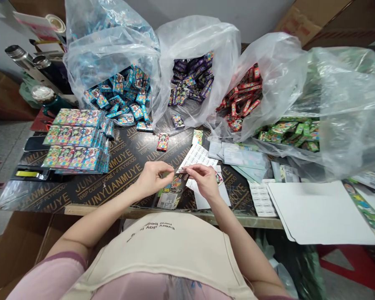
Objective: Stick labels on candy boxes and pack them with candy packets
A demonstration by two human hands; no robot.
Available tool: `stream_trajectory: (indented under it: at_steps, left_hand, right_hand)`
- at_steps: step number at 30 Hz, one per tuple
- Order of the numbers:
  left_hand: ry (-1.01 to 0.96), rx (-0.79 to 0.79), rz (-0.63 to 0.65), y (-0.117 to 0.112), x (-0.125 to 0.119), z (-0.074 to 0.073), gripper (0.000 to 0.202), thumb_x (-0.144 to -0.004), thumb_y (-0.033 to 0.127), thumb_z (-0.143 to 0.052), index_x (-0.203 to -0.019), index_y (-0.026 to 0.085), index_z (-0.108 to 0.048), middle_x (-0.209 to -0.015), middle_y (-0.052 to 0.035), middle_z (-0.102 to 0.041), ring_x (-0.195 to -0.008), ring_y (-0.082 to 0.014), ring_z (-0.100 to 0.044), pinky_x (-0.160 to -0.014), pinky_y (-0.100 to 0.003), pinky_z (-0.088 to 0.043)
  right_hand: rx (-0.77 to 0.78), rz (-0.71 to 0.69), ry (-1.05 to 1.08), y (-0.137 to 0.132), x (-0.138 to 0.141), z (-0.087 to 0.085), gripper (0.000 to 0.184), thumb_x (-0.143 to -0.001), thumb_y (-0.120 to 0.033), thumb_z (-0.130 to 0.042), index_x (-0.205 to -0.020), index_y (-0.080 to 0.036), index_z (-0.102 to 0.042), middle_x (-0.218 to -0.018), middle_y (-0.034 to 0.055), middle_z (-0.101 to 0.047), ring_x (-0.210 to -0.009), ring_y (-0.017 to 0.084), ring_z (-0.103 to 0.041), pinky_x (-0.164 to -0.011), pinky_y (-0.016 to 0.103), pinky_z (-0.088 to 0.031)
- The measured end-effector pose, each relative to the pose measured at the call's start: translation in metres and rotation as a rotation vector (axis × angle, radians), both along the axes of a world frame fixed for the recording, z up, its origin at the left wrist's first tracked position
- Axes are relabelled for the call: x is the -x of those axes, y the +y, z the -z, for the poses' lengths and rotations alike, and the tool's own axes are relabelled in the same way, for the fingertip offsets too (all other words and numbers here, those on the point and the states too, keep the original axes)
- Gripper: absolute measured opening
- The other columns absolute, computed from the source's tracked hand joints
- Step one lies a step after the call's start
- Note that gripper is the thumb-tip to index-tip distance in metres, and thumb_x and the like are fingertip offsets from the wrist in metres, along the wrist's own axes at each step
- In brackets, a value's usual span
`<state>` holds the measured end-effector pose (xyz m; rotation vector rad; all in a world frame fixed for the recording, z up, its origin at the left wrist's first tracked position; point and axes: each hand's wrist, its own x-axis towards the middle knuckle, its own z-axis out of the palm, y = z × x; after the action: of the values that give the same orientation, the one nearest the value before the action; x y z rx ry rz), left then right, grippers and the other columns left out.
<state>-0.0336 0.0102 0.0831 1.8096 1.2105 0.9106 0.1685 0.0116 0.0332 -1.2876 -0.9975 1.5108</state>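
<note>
My left hand hovers over the front of the table, thumb and fingers pinched together; whatever is between them is too small to make out. Close beside it, my right hand pinches the near corner of a white sticker sheet printed with rows of small oval labels. Below my hands lies a clear printed plastic bag. White paper sits partly under my right hand. Beyond my hands stand a small red box and a small green box.
Open plastic bags hold blue boxes, purple boxes, red boxes and green boxes. Stacked wrapped box packs stand left, near a tape dispenser and flasks. White cards overhang the right front edge.
</note>
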Motion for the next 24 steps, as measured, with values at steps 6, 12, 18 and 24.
stream_trajectory:
  at_steps: [6, 12, 18, 24]
  left_hand:
    - [0.016, -0.092, -0.040, -0.005, 0.012, 0.022, 0.016, -0.081, 0.025, -0.063, -0.086, 0.020, -0.077, -0.095, -0.0102, -0.075, -0.084, -0.0213, -0.071, -0.081, -0.035, -0.056]
    - [-0.158, -0.062, -0.292, 0.000, 0.041, 0.037, 0.009, -0.076, 0.023, -0.068, -0.076, 0.020, -0.077, -0.083, -0.0072, -0.076, -0.077, -0.0192, -0.071, -0.076, -0.032, -0.057]
    - [-0.215, 0.008, -0.903, -0.031, 0.095, 0.066, 0.011, -0.070, 0.025, -0.073, -0.075, 0.016, -0.075, -0.076, -0.0059, -0.074, -0.073, -0.0177, -0.069, -0.075, -0.031, -0.056]
    - [-0.224, -0.308, -1.190, -0.054, 0.106, 0.059, 0.015, -0.074, 0.028, -0.073, -0.080, 0.015, -0.073, -0.083, -0.0059, -0.073, -0.077, -0.0166, -0.068, -0.077, -0.032, -0.056]
  right_hand:
    - [-0.261, -0.038, -0.167, -0.018, 0.002, 0.010, 0.021, -0.071, -0.031, -0.075, -0.091, -0.026, -0.075, -0.102, 0.0050, -0.073, -0.092, 0.023, -0.068, -0.083, 0.038, -0.056]
    - [-0.353, -0.187, -0.225, 0.018, 0.032, 0.010, 0.035, -0.080, -0.035, -0.068, -0.114, -0.027, -0.065, -0.117, 0.0065, -0.067, -0.094, 0.021, -0.067, -0.082, 0.035, -0.055]
    - [-0.685, -0.363, -0.645, 0.119, 0.099, 0.029, 0.037, -0.087, -0.031, -0.058, -0.123, -0.020, -0.058, -0.125, 0.0099, -0.062, -0.111, 0.022, -0.058, -0.094, 0.034, -0.045]
    - [-0.739, -0.494, -1.175, 0.182, 0.156, 0.045, 0.044, -0.085, -0.020, -0.057, -0.128, -0.012, -0.052, -0.124, 0.0211, -0.058, -0.116, 0.035, -0.045, -0.093, 0.050, -0.033]
